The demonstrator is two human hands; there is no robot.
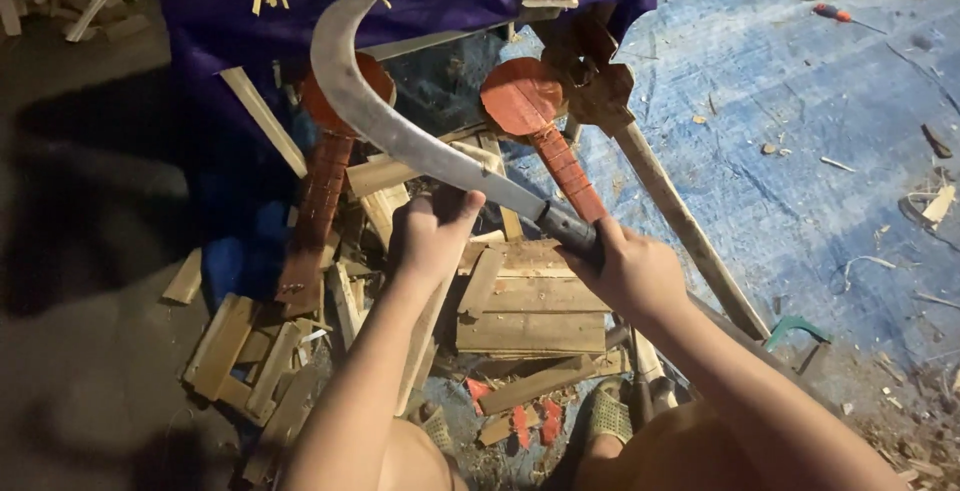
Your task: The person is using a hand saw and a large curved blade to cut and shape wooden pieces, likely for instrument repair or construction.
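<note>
Blue tarp (800,151) and dirt floor are strewn with wood offcuts (530,311). A curved blade (400,131) is gripped at its handle by the right hand (625,271), fist closed. Its long axis runs from that hand up and left, tip hooked. A thin wood strip (425,336) is pinched upright by the left hand (435,236), just beneath the blade's middle.

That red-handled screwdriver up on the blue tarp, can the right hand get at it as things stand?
Probably not right away. The right hand is closed around the handle of the curved blade, and the screwdriver lies well off across the blue tarp. Nothing blocks the path, but the hand is occupied.
</note>
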